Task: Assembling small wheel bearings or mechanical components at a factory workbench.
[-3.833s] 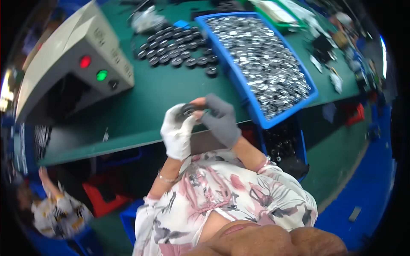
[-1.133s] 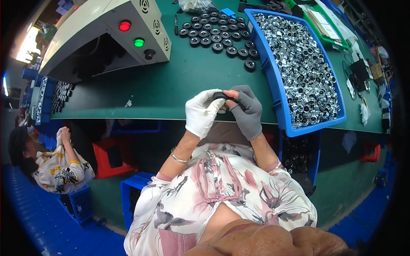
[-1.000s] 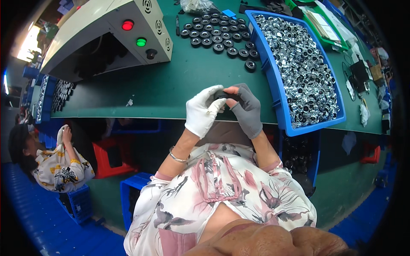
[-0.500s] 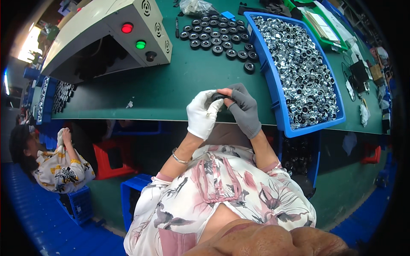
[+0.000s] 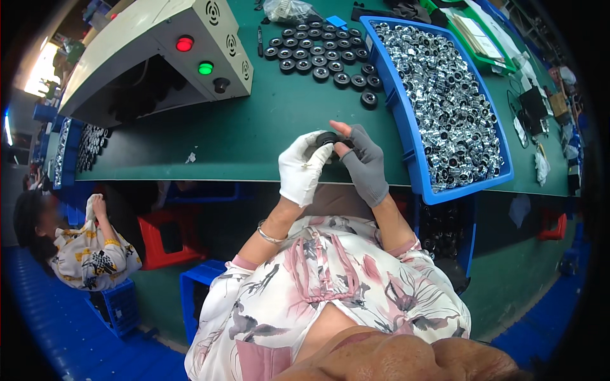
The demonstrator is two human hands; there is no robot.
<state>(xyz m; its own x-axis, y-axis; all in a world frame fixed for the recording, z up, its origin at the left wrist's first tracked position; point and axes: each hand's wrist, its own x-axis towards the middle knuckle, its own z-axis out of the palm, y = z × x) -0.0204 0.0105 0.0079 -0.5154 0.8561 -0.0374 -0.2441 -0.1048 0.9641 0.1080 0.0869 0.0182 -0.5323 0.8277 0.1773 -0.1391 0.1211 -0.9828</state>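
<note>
My left hand, in a white glove, is closed round a small black round part just above the table's near edge. From the other side my right hand, in a grey glove with bare thumb and forefinger tips, meets it; the thumb presses at the part's edge while the forefinger is raised away. Its other fingers curl behind, partly hidden. Beyond my hands, rows of black wheel-like round parts lie on the green table. A blue tray heaped with shiny metal-and-black pieces stands to the right.
At the left is a cream machine with a red and a green light. A black pen and a clear plastic bag lie farther back. A green tray holds papers. Another person sits at the far left near a red stool.
My right forefinger has lifted off the black part, and the part has tilted to show more of its top. Both hands stay in nearly the same place.
</note>
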